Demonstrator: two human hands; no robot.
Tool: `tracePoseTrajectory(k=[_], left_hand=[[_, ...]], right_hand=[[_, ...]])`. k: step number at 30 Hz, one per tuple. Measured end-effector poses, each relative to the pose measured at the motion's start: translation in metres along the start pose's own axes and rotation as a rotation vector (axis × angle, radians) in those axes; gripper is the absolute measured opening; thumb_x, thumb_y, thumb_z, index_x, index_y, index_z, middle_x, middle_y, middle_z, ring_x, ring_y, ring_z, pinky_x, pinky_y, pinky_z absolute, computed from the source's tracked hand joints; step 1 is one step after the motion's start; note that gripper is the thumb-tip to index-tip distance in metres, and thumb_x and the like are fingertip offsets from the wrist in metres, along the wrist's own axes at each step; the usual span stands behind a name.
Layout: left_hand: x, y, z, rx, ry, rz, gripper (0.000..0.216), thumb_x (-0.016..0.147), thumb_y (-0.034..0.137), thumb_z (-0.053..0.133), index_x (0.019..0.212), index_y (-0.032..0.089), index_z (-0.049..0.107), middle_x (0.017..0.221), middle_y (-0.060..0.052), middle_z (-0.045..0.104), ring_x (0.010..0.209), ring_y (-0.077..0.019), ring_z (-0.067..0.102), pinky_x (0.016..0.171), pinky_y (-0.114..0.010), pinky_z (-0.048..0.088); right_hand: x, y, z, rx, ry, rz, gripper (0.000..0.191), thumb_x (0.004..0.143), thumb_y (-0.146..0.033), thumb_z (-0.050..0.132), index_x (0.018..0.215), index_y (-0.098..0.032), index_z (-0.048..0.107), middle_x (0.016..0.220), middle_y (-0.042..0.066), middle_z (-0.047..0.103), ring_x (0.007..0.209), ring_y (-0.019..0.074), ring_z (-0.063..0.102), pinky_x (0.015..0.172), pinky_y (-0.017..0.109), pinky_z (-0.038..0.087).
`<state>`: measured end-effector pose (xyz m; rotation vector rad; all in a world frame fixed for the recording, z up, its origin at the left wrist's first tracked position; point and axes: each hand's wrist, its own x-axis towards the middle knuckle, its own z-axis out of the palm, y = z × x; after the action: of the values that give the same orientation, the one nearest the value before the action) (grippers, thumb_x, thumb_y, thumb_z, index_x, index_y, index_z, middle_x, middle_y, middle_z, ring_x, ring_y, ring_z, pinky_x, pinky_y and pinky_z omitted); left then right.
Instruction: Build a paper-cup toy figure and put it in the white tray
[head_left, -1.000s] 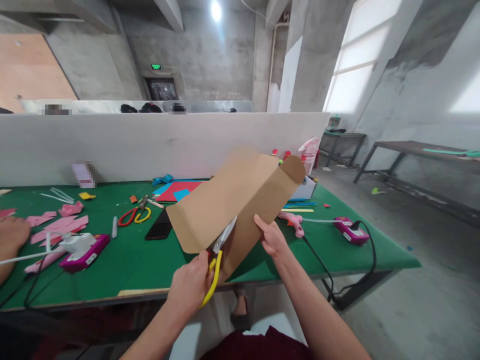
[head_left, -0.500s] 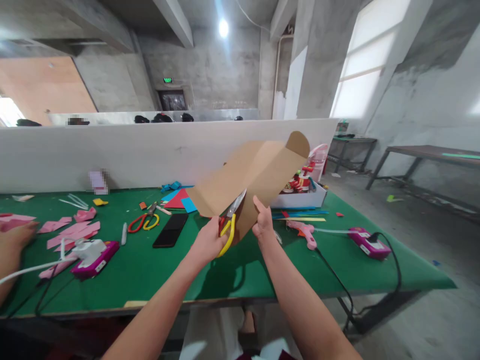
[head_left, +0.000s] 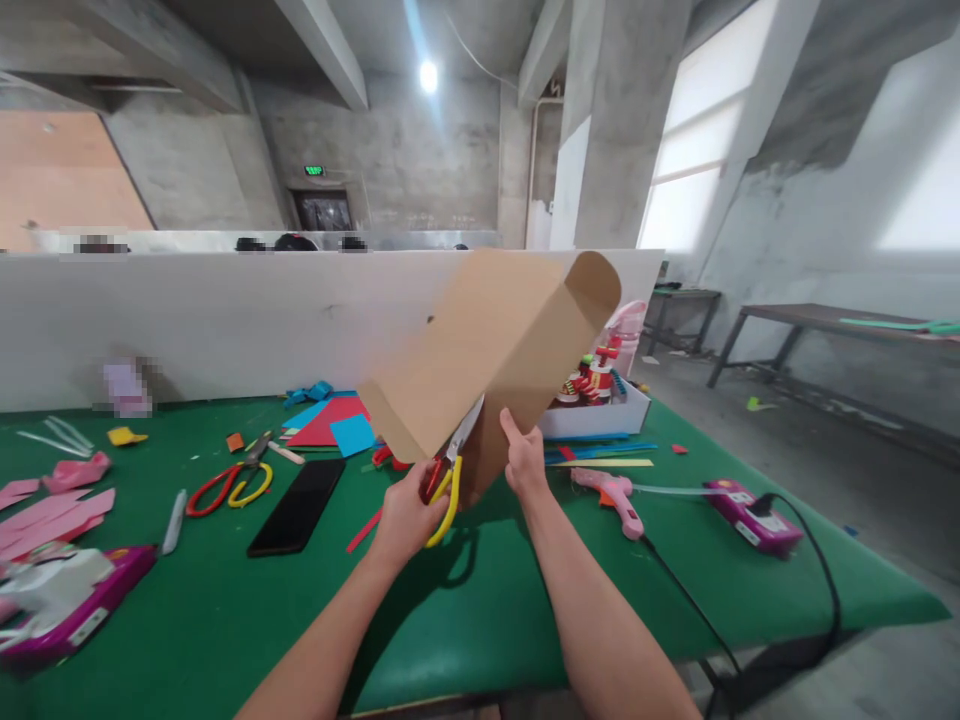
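My left hand is closed round the red and yellow handles of a pair of scissors, whose blades point up into the lower edge of a large brown sheet of card. My right hand pinches the card's lower edge just right of the blades. The card is folded and held up above the green table, with a rounded flap at its top right.
On the table lie a second pair of red and yellow scissors, a black phone, coloured paper, a pink glue gun, a white box of small items and a magenta power strip with cable. A white partition runs behind.
Both hands and the card have moved forward and up, away from my body and over the table. The scissors' blades have stayed in the card's lower edge.
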<state>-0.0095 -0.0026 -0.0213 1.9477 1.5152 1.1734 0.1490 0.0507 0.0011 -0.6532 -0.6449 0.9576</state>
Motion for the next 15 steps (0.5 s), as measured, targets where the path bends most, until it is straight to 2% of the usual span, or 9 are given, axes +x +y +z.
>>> tracePoseTrajectory(k=[7, 10, 15], left_hand=[[0.005, -0.004, -0.003, -0.042, -0.061, -0.208, 0.026, 0.062, 0.033, 0.057, 0.079, 0.017, 0.069, 0.064, -0.001, 0.069, 0.062, -0.0180, 0.065, 0.057, -0.024, 0.048], [0.006, -0.007, 0.003, -0.128, -0.019, -0.225, 0.034, 0.059, 0.041, 0.065, 0.081, 0.016, 0.071, 0.068, -0.002, 0.071, 0.065, -0.0194, 0.066, 0.058, -0.025, 0.049], [0.007, -0.015, 0.017, -0.446, -0.027, -0.301, 0.057, 0.045, 0.051, 0.077, 0.085, 0.012, 0.071, 0.078, -0.007, 0.073, 0.074, -0.0227, 0.068, 0.065, -0.028, 0.052]], right_hand=[[0.006, -0.002, -0.009, -0.116, -0.058, -0.001, 0.038, 0.058, -0.039, 0.079, 0.086, -0.014, 0.071, 0.094, 0.008, 0.075, 0.092, 0.0232, 0.068, 0.090, 0.037, 0.050], [0.009, -0.003, -0.013, -0.050, -0.048, 0.052, 0.039, 0.054, -0.037, 0.082, 0.085, -0.015, 0.070, 0.094, 0.007, 0.075, 0.092, 0.0228, 0.068, 0.090, 0.037, 0.051], [0.010, 0.000, -0.013, -0.015, -0.036, 0.038, 0.038, 0.055, -0.036, 0.081, 0.086, -0.016, 0.069, 0.093, 0.007, 0.075, 0.093, 0.0223, 0.068, 0.090, 0.037, 0.051]])
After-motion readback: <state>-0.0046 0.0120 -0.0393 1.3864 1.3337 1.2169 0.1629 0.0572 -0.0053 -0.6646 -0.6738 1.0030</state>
